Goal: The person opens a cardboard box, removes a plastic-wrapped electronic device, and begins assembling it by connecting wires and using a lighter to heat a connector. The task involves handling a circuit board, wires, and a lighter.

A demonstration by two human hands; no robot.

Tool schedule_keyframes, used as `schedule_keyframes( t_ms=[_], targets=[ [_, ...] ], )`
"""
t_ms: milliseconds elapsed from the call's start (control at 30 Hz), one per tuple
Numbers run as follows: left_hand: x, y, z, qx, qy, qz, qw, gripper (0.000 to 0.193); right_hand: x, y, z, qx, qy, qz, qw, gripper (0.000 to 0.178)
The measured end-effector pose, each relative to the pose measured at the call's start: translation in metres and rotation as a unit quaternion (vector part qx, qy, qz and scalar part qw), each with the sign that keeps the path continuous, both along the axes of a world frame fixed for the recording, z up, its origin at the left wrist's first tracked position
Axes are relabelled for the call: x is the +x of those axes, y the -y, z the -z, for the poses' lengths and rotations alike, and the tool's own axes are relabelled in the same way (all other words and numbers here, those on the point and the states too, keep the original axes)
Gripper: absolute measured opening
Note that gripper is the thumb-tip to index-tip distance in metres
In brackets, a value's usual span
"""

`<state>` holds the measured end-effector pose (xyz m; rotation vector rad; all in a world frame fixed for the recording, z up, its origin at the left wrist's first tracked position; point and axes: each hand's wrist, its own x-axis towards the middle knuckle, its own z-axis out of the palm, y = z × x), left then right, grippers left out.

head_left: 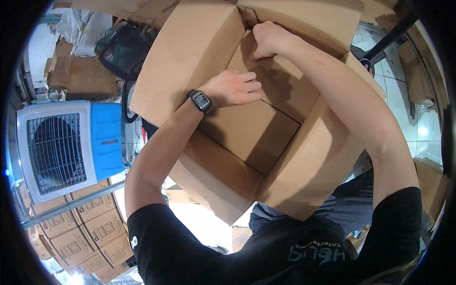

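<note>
A large brown cardboard box [313, 156] stands open in front of me, its flaps folded outward. Inside, the bottom panels meet along a seam, and shadows of my arms fall across them. Over the left part of the interior is my left hand [233, 87], palm down, fingers loosely bent and a little apart, with nothing seen in it; a black digital watch [200, 100] is on that wrist. Deep at the far corner, my right hand [269, 40] is curled closed against the box's inside. Its fingertips are turned away, so anything in them is hidden.
A blue and white air cooler [57, 152] stands at the left, above stacked printed cartons [97, 225]. Behind it are folded cardboard [85, 76] and a dark bag [124, 50]. A black pole [392, 35] slants over white floor tiles [401, 114] at the right.
</note>
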<state>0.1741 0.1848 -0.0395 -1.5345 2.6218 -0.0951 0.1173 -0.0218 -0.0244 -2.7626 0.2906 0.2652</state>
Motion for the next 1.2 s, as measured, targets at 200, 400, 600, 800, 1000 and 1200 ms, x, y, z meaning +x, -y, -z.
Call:
schedule_keyframes(
  t_ms=[200, 400, 600, 800, 1000, 1200],
  targets=[
    [0.001, 0.004, -0.001, 0.041, -0.021, -0.054, 0.997, 0.028, 0.001, 0.007, -0.006, 0.011, -0.030, 0.011, 0.999, 0.056],
    [0.003, 0.004, 0.005, -0.010, -0.004, -0.097, 0.995, 0.032, 0.000, 0.010, -0.007, 0.034, -0.025, 0.004, 0.999, 0.066],
    [0.003, -0.004, 0.020, -0.062, 0.068, -0.030, 0.995, 0.025, 0.001, 0.008, -0.009, 0.040, -0.043, 0.002, 0.998, 0.077],
    [0.007, -0.005, 0.023, -0.104, 0.088, -0.009, 0.991, 0.019, 0.004, 0.006, -0.009, 0.057, -0.052, 0.014, 0.997, 0.080],
    [0.006, -0.003, 0.021, -0.044, 0.076, -0.006, 0.996, 0.021, 0.005, 0.010, -0.006, 0.063, -0.027, -0.004, 0.998, 0.072],
    [0.003, 0.007, 0.024, -0.051, -0.006, -0.088, 0.995, 0.043, 0.006, 0.014, -0.004, 0.046, -0.044, -0.009, 0.998, 0.064]
  ],
)
